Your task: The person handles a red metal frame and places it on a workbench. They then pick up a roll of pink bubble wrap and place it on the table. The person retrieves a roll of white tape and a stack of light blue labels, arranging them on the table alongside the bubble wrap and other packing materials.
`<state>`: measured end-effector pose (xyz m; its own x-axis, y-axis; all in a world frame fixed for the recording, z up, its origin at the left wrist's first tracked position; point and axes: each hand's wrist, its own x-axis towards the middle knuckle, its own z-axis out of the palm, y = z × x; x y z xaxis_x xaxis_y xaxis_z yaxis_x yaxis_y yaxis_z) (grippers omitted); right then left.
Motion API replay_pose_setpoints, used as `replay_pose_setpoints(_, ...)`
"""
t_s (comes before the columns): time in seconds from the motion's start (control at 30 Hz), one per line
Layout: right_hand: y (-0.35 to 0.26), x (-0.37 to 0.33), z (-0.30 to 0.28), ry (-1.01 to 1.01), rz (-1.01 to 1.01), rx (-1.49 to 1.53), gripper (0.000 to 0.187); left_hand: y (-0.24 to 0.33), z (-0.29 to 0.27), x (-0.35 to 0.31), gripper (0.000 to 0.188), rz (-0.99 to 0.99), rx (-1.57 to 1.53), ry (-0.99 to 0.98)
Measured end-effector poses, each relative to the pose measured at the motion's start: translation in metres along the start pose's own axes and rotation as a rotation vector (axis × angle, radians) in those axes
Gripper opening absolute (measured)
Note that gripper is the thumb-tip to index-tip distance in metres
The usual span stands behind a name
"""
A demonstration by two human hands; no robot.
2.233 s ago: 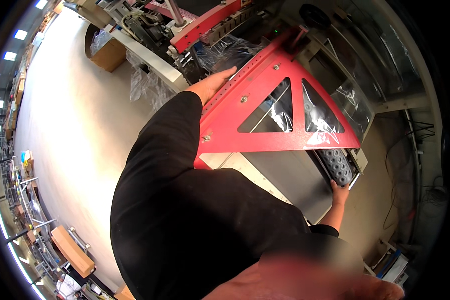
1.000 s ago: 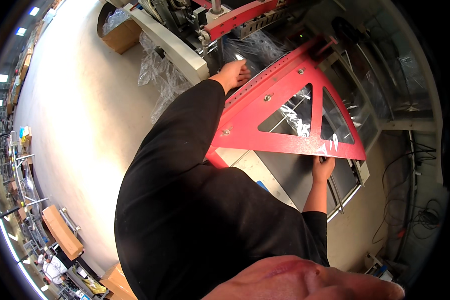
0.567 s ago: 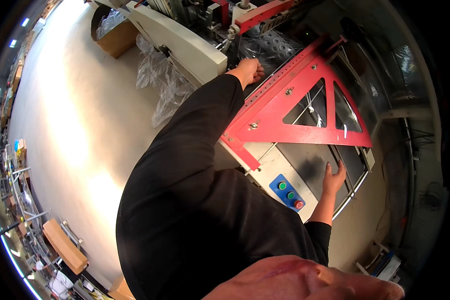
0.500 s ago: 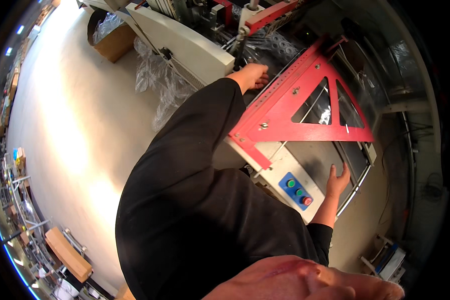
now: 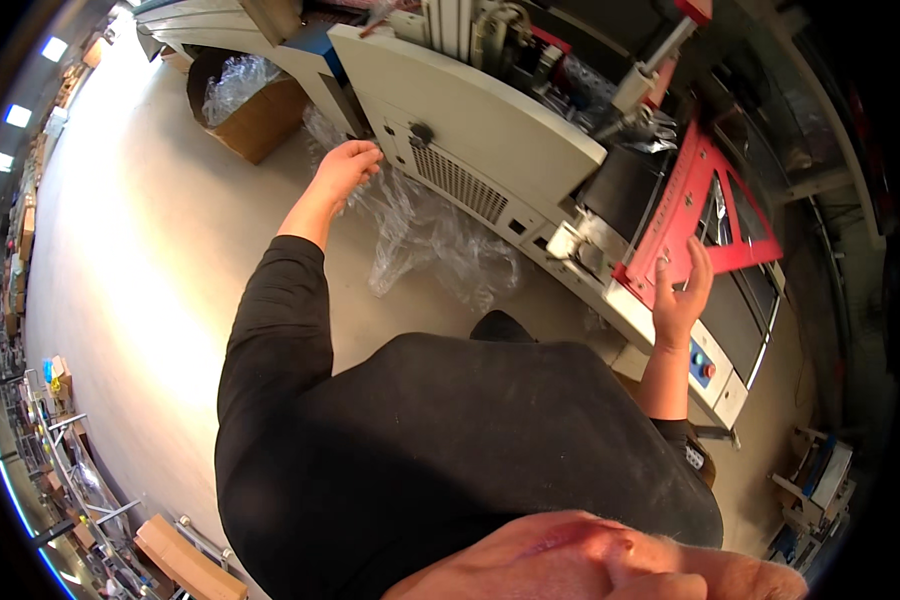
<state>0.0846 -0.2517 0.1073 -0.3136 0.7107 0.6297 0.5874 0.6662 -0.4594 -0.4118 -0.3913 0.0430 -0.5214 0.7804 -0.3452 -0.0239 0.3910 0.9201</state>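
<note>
A: Two hands: state and progress?

B: Left hand (image 5: 350, 168): fingers curled, near the off-white metal cabinet (image 5: 470, 110); any pinch cannot be confirmed. Right hand (image 5: 682, 290): fingers spread, nothing visibly held, overlapping the red metal frame with triangular openings (image 5: 685, 218) at the machine's right end; contact uncertain. Completed and remaining work: not determinable here.

A: Obstructions?

B: Crumpled clear plastic film (image 5: 420, 235) beside the cabinet, a probable foot hazard; open brown cardboard box (image 5: 263, 127) beyond.

Place: factory floor or large workshop
Machine (image 5: 455, 105): cream housing, vent grille (image 5: 460, 183), red frame (image 5: 695, 178), push buttons (image 5: 708, 370) on a blue plate
Floor (image 5: 210, 210): bare, wide, running far back
Packing: cardboard box (image 5: 255, 125) stuffed with clear plastic (image 5: 240, 85); loose sheets beside machine
Far left: row of lights (image 5: 54, 48), metal stands (image 5: 116, 511), long carton (image 5: 185, 560)
</note>
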Motion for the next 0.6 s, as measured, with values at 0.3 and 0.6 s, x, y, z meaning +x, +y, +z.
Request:
replay_pose_setpoints(0.3,-0.110,0.049,0.175,-0.332,-0.107,0.432,0.052,0.004,-0.108,0.148,0.023,0.218,0.206,0.205)
replay_pose_setpoints(0.6,-0.164,0.144,0.307,-0.494,0.035,0.741,0.049,0.063,-0.221,0.370,0.045,0.514,0.790,0.206)
